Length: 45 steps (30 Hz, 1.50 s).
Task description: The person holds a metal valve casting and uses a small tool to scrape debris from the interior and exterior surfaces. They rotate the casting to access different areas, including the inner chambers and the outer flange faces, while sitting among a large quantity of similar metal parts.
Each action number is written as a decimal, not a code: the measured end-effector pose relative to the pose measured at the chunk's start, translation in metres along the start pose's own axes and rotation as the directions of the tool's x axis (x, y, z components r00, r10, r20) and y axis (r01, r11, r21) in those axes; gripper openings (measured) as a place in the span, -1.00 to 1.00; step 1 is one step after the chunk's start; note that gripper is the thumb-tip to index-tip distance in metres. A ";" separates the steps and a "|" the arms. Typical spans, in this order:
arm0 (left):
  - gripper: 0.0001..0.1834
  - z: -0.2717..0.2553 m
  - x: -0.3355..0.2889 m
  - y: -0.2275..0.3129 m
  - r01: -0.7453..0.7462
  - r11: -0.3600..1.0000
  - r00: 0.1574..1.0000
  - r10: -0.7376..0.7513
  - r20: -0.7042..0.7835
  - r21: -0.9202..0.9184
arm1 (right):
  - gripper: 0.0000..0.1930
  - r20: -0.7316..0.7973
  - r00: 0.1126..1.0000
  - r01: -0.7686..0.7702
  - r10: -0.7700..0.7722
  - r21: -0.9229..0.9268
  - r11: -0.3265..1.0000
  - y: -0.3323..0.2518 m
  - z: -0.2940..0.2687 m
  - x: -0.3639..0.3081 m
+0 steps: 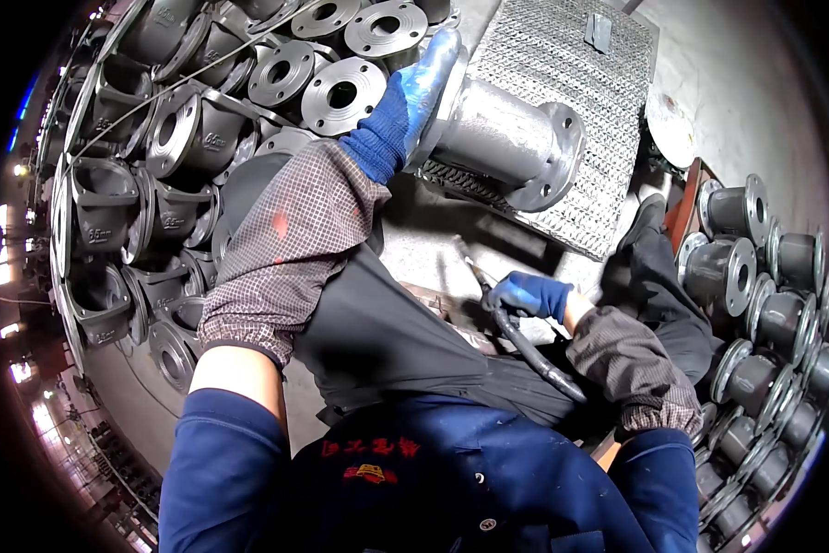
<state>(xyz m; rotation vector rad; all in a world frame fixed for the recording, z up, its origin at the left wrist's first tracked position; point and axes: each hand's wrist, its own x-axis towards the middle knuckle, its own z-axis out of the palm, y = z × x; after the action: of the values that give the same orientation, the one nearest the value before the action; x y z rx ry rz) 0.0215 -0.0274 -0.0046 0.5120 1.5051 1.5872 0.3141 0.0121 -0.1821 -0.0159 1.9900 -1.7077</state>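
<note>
A grey flanged pipe fitting [502,138] lies on its side on a textured metal-topped bench [608,111]. My left hand [425,83], in a blue glove, grips the rim of its left flange; the fingertips behind the flange are partly hidden. Lower right, my gloved right hand [528,295] is closed around a black hose-fed hand tool [484,284]. Its thin tip points up and left, apart from the fitting. From that hand the dark hose [539,361] runs down toward my lap.
Grey flanged castings [170,207] are stacked along the left and far left. More flanged pipe pieces [751,373] stand in rows at the right, beside a reddish-brown frame edge [686,210]. A small grey block [599,33] sits on the bench top. My legs straddle the near side.
</note>
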 end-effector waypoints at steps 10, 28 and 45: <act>-0.25 -0.074 0.019 -0.043 -0.743 -0.057 0.477 0.653 0.589 0.666 | -0.61 -0.427 0.859 0.032 0.283 0.596 0.802 -0.224 -0.012 -0.078; -0.45 -0.051 -0.006 -0.032 -0.756 0.390 0.645 0.580 0.497 0.526 | -0.66 -0.887 0.436 -0.408 -0.155 -0.348 0.844 -0.223 -0.043 0.070; -0.44 -0.036 -0.021 -0.011 -0.761 0.206 0.594 0.601 0.534 0.615 | -0.55 -0.657 0.745 0.513 0.116 0.674 0.531 -0.245 -0.009 0.037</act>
<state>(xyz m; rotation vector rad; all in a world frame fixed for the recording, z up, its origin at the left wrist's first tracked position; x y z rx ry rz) 0.0079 -0.0663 -0.0158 2.1062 1.9402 1.2228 0.2015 -0.0424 0.0314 0.8021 1.2995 -3.0026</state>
